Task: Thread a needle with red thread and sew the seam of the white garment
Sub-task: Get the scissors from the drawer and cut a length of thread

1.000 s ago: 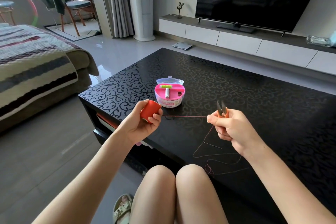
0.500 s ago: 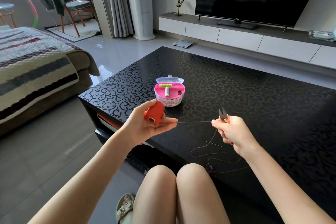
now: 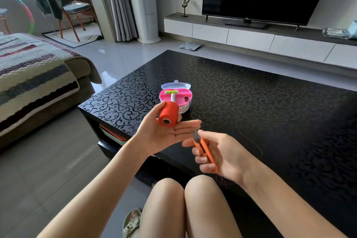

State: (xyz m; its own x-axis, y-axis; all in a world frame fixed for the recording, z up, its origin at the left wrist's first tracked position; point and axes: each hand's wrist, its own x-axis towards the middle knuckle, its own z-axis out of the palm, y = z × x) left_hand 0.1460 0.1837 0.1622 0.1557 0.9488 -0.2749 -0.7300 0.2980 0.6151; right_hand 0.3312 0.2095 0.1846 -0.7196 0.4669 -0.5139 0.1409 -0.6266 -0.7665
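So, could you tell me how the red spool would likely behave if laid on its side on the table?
The spool is a cylinder, so it would probably roll on the glossy table. It seems light: the left hand holds it at the palm's edge. Its wound surface likely grips rather than slips.

Your table [image 3: 251, 102] is glossy black w/ scroll pattern; the thread spool [image 3: 170, 111] looks matt, fibrous. Your snips [image 3: 205, 150]: orange plastic, grey metal tip; sewing box [image 3: 182, 100] smooth pink plastic.
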